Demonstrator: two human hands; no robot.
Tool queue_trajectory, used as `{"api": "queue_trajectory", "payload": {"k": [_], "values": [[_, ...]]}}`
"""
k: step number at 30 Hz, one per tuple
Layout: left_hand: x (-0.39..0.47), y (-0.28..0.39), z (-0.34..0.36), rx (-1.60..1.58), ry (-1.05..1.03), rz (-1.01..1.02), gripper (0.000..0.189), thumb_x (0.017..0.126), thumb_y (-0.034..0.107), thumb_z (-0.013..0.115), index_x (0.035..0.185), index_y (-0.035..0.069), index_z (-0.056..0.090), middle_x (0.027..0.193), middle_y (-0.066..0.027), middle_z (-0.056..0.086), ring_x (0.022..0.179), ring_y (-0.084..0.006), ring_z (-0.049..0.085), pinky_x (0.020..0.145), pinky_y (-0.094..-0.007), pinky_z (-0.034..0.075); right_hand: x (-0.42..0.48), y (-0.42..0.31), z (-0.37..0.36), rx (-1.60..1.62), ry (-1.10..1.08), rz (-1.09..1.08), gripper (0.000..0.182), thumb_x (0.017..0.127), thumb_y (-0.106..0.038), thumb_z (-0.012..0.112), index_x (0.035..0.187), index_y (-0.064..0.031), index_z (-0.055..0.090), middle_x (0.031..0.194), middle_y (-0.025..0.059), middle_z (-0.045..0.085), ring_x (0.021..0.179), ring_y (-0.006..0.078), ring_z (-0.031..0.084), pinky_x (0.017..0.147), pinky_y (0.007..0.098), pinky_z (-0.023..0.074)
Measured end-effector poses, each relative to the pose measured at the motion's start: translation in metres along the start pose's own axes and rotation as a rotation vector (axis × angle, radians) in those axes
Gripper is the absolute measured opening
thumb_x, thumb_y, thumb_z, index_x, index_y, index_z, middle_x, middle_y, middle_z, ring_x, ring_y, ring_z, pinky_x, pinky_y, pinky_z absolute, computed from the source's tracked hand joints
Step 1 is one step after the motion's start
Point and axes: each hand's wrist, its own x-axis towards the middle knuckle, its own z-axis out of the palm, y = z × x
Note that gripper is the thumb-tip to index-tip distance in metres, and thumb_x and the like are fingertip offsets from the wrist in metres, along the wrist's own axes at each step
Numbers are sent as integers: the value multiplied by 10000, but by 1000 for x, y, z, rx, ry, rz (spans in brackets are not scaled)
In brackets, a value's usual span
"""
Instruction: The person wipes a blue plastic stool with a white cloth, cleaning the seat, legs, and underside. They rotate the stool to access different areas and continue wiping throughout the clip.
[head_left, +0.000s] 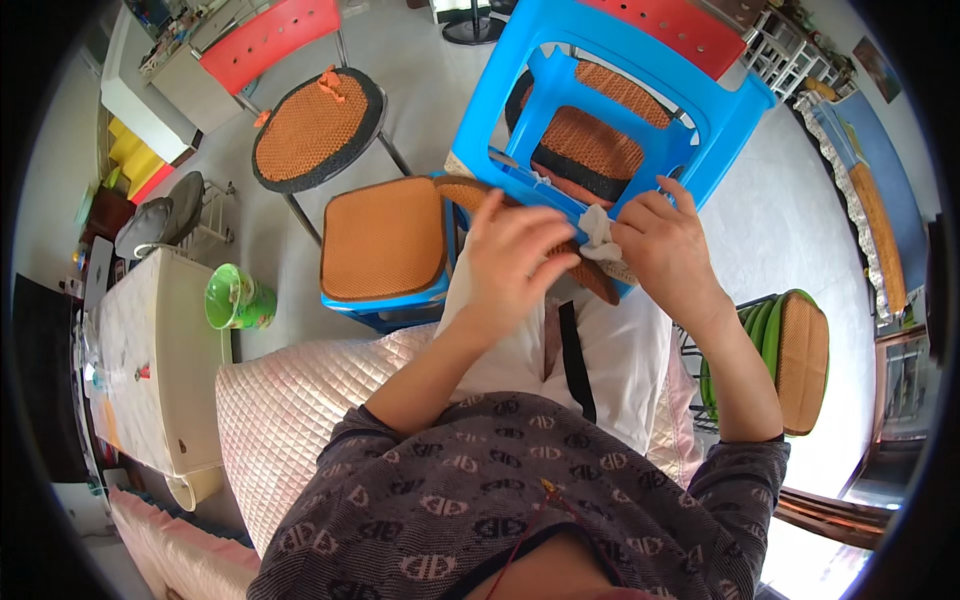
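Observation:
A blue plastic stool (720, 112) lies tipped before my knees, its legs pointing away from me. Along its near side runs a thin brown woven seat pad (461, 191), seen nearly edge-on and partly behind my hands. My right hand (664, 244) pinches a crumpled strip of white cloth (596, 229) at the stool's edge. Blurred by motion, my left hand (514, 259) hovers over the middle of the pad with its fingers apart and nothing seen in them. A bit of white string (541, 178) shows on the stool's frame beyond my left hand.
Left of my knees stands another blue stool with a brown pad (386, 240). A red-backed chair (319, 131) is behind it. A green bin (236, 296) stands by a white cabinet (187, 360). At right are stacked green stools (761, 337) topped with a brown pad (802, 364).

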Motion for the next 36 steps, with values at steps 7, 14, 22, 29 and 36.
{"api": "queue_trajectory", "payload": {"k": [7, 14, 22, 29, 36], "values": [[12, -75, -13, -30, 198, -399, 544, 970, 276, 670, 1412, 7, 504, 1330, -173, 534, 1195, -313, 531, 1048, -435, 405, 11, -4, -3, 183, 28, 77, 136, 759, -20, 689, 869, -99, 691, 848, 58, 639, 856, 241, 646, 919, 446, 495], [4, -84, -4, -253, 108, -527, 538, 1015, 300, 600, 1401, -52, 473, 1279, -195, 535, 1182, -328, 541, 1018, -400, 424, 76, -17, 24, 461, 333, -5, 190, 780, -6, 672, 965, -50, 678, 919, 117, 620, 848, 300, 668, 698, 389, 562], [5, -83, -7, -256, 117, -537, 442, 989, 153, 558, 1382, -39, 496, 1252, -184, 553, 1167, -329, 551, 1022, -404, 425, 124, -30, 77, 191, 307, -249, 135, 765, -75, 663, 882, -12, 691, 1027, 75, 574, 991, 227, 596, 806, 344, 541], [5, -77, -6, -258, 127, -551, 453, 1019, 225, 591, 1376, -42, 512, 1237, -166, 564, 1147, -300, 554, 1016, -376, 426, 140, 6, 62, 26, 400, -210, 106, 758, -89, 666, 843, -41, 705, 989, 55, 598, 1009, 218, 589, 856, 349, 509], [5, -75, -9, -299, 128, -561, 437, 1015, 202, 601, 1377, -32, 526, 1212, -134, 574, 1124, -244, 562, 986, -344, 442, 153, 51, 43, -269, 514, -101, 231, 746, -81, 696, 972, -36, 720, 1003, 56, 595, 1007, 221, 584, 848, 339, 485]]}}
